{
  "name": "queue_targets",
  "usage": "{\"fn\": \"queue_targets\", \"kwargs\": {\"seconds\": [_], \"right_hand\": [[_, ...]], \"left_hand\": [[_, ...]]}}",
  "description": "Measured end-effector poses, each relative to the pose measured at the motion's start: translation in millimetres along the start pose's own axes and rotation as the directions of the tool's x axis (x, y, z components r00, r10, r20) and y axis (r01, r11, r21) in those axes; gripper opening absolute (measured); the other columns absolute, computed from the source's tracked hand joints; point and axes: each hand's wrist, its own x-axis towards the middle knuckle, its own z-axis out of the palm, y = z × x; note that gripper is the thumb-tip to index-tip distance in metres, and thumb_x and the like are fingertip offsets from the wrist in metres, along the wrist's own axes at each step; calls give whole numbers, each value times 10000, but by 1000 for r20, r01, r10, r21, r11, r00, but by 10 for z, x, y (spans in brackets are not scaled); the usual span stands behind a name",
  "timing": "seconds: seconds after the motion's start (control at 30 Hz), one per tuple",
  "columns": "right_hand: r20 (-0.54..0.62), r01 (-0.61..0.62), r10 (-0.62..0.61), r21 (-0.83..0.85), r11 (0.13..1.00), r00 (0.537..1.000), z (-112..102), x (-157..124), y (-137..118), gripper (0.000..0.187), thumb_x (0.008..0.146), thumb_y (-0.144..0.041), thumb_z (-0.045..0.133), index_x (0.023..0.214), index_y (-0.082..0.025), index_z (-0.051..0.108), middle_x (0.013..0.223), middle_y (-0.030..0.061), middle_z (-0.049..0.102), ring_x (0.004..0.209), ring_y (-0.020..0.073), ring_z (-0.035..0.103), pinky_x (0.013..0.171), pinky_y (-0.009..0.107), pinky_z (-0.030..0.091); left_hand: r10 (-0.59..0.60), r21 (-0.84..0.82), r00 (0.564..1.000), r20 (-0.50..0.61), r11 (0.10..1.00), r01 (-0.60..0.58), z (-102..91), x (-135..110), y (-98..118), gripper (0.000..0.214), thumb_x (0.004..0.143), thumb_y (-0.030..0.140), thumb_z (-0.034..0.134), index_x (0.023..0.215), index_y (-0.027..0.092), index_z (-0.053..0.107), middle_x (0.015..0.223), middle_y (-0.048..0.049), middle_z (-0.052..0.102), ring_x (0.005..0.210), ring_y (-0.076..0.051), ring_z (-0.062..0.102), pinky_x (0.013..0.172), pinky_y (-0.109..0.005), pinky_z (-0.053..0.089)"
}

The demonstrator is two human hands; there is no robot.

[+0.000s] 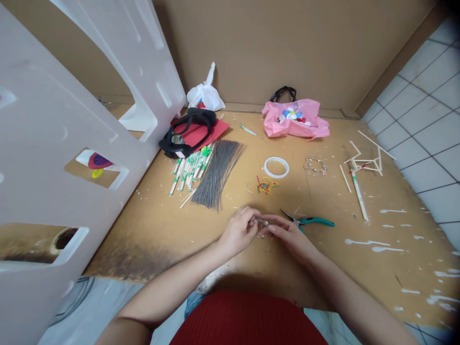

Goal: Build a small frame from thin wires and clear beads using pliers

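Above the near middle of the table, my left hand (237, 232) pinches a small beaded wire piece (264, 223) between thumb and fingers. The fingers of my right hand (292, 238) close on its other side. Much of the piece is hidden by my fingertips; a pale bead and thin wire show between them. Just beyond my right hand lie pliers (316, 221) with teal handles. Farther right is a beaded wire ring (316, 166). Red, yellow and green bands or wire bits (266, 185) lie ahead of my hands, beside a roll of white tape (276, 167).
Left of centre lie dark grey wires (218, 175), wrapped chopsticks (187, 170) and a black head strap (190, 132) on red sheets. A pink bag (296, 120) and a white bag (205, 96) stand at the back. A stick frame (368, 165) lies right; a white plastic panel (46, 110) rises left.
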Motion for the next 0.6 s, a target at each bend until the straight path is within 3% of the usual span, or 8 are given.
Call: {"fn": "queue_targets", "kwargs": {"seconds": [0.13, 0.23, 0.4, 0.6], "right_hand": [[-66, 0, 4, 61, 998, 998, -23, -1, -32, 349, 744, -400, 672, 1054, -242, 655, 1033, 54, 703, 930, 199, 632, 842, 366, 441], [-129, 17, -16, 12, 1000, 992, -63, -2, -55, 331, 750, -409, 665, 1038, -246, 665, 951, 44, 723, 916, 206, 631, 831, 367, 440], [-163, 17, -21, -23, 1000, 986, -106, -3, -45, 328, 765, -432, 644, 1036, -249, 676, 861, 35, 732, 863, 199, 631, 788, 342, 443], [-127, -18, 27, 73, 997, 992, -95, 13, -34, 311, 744, -411, 675, 1003, -242, 705, 935, 50, 728, 963, 215, 612, 848, 356, 422]], "left_hand": [[120, -36, 992, -23, 992, -121, -68, 20, 40, 125, 817, 187, 539, 942, 176, 544, 828, -44, 580, 800, -157, 518, 730, -281, 415], [132, -123, 989, -61, 983, -139, -148, 52, 60, 137, 836, 206, 536, 968, 177, 554, 912, -69, 589, 872, -163, 543, 778, -296, 436], [40, -246, 996, -79, 968, -58, -240, 98, 64, 102, 859, 227, 519, 844, 164, 598, 818, -52, 601, 807, -144, 566, 751, -279, 444], [-15, -331, 1000, 21, 944, 21, -204, 87, 67, 203, 792, 234, 602, 977, 155, 576, 866, -47, 572, 783, -133, 551, 733, -266, 449]]}}
